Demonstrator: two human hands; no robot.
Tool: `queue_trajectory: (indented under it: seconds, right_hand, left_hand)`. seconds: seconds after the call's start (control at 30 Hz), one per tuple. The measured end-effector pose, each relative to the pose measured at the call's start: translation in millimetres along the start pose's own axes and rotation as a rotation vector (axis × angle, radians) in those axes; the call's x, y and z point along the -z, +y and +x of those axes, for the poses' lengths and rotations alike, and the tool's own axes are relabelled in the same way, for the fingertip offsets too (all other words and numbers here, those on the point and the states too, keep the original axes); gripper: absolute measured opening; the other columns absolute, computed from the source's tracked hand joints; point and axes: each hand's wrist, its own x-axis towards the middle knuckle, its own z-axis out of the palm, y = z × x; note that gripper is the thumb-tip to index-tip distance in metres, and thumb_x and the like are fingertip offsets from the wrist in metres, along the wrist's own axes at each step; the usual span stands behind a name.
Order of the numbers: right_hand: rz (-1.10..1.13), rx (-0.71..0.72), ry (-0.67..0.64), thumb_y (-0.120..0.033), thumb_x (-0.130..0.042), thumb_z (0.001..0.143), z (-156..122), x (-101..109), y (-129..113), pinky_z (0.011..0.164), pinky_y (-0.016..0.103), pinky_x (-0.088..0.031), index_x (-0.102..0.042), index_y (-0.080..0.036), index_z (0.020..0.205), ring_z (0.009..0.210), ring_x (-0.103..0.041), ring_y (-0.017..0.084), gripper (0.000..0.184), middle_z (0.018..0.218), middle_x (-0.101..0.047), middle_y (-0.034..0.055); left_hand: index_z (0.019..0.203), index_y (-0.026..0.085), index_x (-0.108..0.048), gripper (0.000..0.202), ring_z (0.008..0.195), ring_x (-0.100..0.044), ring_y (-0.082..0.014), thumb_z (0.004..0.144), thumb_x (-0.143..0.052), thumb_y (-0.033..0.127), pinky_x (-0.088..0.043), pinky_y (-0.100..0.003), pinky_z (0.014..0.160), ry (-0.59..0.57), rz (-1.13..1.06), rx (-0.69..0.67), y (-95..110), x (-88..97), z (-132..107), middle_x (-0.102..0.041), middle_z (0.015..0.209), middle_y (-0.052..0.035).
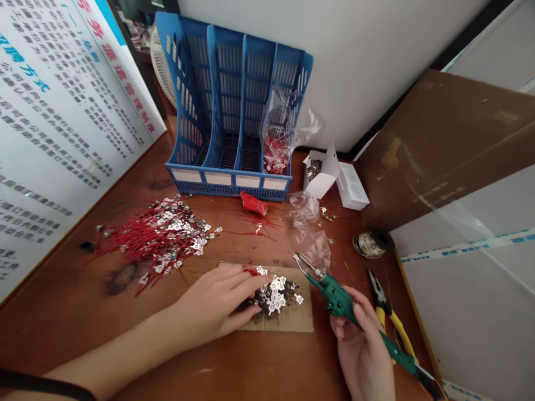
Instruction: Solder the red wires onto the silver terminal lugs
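Observation:
My right hand (363, 340) is wrapped round a green soldering iron (340, 301), its metal tip pointing up and left above the work area. My left hand (225, 301) reaches over a piece of cardboard (305, 320), fingers stretched out and thumb apart. Its fingertips are at a small heap of shiny metal tabs (276, 295), some with red wires. What lies under the palm is hidden. Left of that hand spreads a large pile of metal tabs with red wires (163, 239). A bundle of red wires (253, 205) rests behind the cardboard.
A blue file rack (228, 175) stands at the back, a plastic bag (278, 133) of wired tabs in its right slot. Beside it are white boxes (351, 186). Crumpled clear plastic (311, 239), a solder spool (371, 243) and yellow-handled pliers (390, 314) lie to the right.

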Motion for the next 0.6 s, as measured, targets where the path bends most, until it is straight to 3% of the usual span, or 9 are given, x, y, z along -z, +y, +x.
queue_trajectory:
  seconds: [0.13, 0.27, 0.6]
  right_hand:
    - [0.011, -0.009, 0.013, -0.054, -0.102, 0.072, -0.1, -0.4, -0.5, 0.05, 0.019, -0.046, -0.088, -0.027, 0.105, 0.061, -0.055, 0.009, 0.045, 0.094, -0.072, 0.0048]
    - [0.004, -0.011, 0.013, -0.054, -0.102, 0.071, 0.4, 0.4, -0.6, 0.05, 0.019, -0.046, -0.087, -0.026, 0.104, 0.061, -0.055, 0.01, 0.047, 0.089, -0.069, 0.0041]
    - [0.006, -0.018, 0.023, -0.054, -0.103, 0.07, -0.2, 0.8, -0.7, 0.05, 0.019, -0.045, -0.087, -0.025, 0.105, 0.062, -0.054, 0.01, 0.048, 0.092, -0.07, 0.0045]
  left_hand:
    - [0.155, 0.025, -0.052, 0.038, 0.085, -0.065, -0.0198, 0.119, -0.052, 0.038, -0.049, -0.031, 0.08, 0.065, 0.013, 0.17, -8.5, 10.8, -4.1, -0.069, 0.099, 0.0016]
    - [0.155, 0.028, -0.052, 0.043, 0.083, -0.066, -0.0177, 0.114, -0.062, 0.042, -0.049, -0.03, 0.076, 0.084, -0.009, 0.274, -13.1, 7.7, -9.2, -0.067, 0.095, 0.0038]
    - [0.153, 0.029, -0.051, 0.044, 0.087, -0.068, -0.0182, 0.11, -0.058, 0.029, -0.051, -0.032, 0.082, 0.111, -0.03, 0.282, -6.6, -3.0, -5.7, -0.07, 0.098, 0.0042]
